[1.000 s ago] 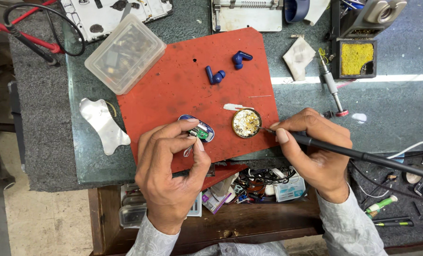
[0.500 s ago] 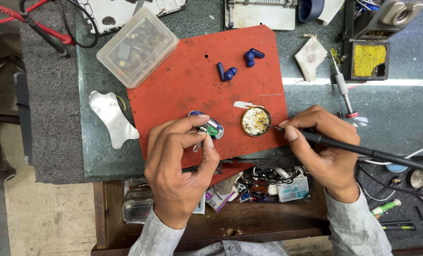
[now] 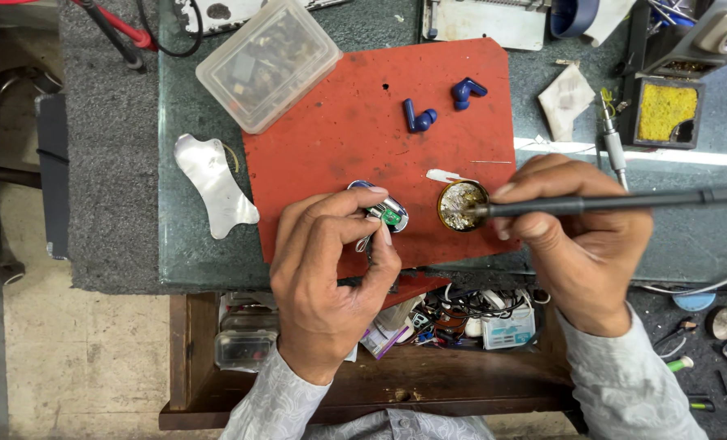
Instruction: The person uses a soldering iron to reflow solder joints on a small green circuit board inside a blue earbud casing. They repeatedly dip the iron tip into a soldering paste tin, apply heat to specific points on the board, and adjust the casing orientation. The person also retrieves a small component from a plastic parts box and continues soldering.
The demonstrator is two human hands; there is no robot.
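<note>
A small oval earbud-case part point(image 3: 384, 210), blue-rimmed with a green circuit board showing, is lying on the red work mat point(image 3: 339, 138) near its lower edge. The left hand point(image 3: 327, 277) is pinching it, fingertips point(image 3: 377, 192) closed on its rim, wrist coming up from below. The right hand point(image 3: 579, 236) is gripping a black soldering iron point(image 3: 616, 200) pen-style, shaft level, its tip resting in the round tin of brass wool point(image 3: 462, 205) just beside the part.

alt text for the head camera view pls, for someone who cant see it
Seen from above, the right hand dips a soldering iron tip into a small round tin on a red mat, while the left hand pinches a small circuit board. Two blue earbuds lie farther back.
</note>
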